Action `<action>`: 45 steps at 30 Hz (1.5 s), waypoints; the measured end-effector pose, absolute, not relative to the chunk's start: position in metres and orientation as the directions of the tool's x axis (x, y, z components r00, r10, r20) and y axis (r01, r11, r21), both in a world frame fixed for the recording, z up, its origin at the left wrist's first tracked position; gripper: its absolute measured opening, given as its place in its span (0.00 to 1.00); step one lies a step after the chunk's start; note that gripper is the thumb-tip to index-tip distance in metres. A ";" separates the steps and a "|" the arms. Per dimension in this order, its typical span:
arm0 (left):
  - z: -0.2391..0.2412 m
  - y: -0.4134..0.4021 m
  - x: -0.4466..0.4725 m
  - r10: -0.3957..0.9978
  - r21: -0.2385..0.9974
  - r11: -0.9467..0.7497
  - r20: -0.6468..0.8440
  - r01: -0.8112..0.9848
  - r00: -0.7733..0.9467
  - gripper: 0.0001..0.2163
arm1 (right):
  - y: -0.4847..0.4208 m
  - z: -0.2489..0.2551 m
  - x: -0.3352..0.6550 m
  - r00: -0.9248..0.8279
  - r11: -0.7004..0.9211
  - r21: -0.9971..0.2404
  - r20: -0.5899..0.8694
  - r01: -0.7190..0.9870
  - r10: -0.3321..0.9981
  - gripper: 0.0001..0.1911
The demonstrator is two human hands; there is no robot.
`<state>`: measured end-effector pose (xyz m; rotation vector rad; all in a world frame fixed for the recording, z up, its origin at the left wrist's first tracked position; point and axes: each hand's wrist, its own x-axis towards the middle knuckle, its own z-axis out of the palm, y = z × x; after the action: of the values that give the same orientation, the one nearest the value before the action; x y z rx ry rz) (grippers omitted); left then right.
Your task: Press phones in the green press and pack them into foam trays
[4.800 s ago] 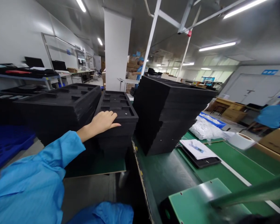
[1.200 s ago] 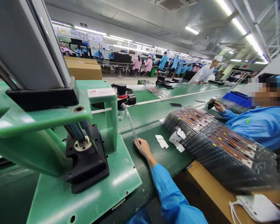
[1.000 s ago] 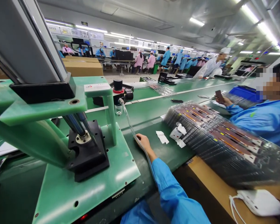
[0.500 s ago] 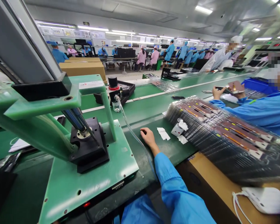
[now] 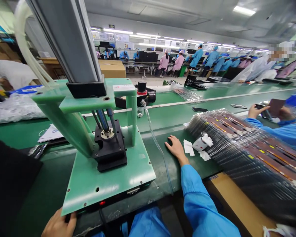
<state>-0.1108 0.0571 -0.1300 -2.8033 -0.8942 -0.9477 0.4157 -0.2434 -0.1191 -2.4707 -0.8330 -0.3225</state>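
Note:
My right hand (image 5: 177,147) lies on the green bench with its fingers spread, holding nothing. It is right of a clear air hose (image 5: 156,140) and left of a scrap of white paper (image 5: 188,147). At the bottom left, my left hand (image 5: 60,224) is at the front left corner of the green press base (image 5: 115,184). Its thumb and a finger are apart at that edge; the other fingertips are hidden. The press has a grey cylinder (image 5: 71,42) above a black block (image 5: 110,148), which rests on the base.
Stacked clear trays (image 5: 219,151) with brown flat parts and orange strips stand right, by a small white container (image 5: 199,144). A black regulator with a red ring (image 5: 141,92) stands behind the press. A co-worker's hands (image 5: 255,111) hold a brown panel (image 5: 277,108). A cardboard box (image 5: 234,194) is below.
The view has swung left, so the press appears further right. My left hand has come into view at the base corner. My right hand's fingers have spread out on the bench.

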 end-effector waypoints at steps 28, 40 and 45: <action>-0.123 0.052 -0.110 0.535 0.096 -0.813 0.515 0.574 0.670 0.15 | -0.192 -0.099 0.380 0.739 -0.718 -0.217 0.353 0.661 0.574 0.20; -0.120 0.051 -0.108 0.477 0.043 -0.833 0.560 0.551 0.678 0.15 | -0.177 -0.110 0.351 0.790 -0.786 -0.154 0.275 0.598 0.548 0.25; -0.120 0.050 -0.108 0.494 0.049 -0.824 0.549 0.565 0.674 0.15 | -0.177 -0.109 0.349 0.767 -0.762 -0.163 0.299 0.627 0.567 0.24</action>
<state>-0.1080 0.0499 -0.1204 -2.7583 -0.8768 -0.8496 0.3490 -0.1774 -0.1090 -2.7095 -0.9329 -0.3396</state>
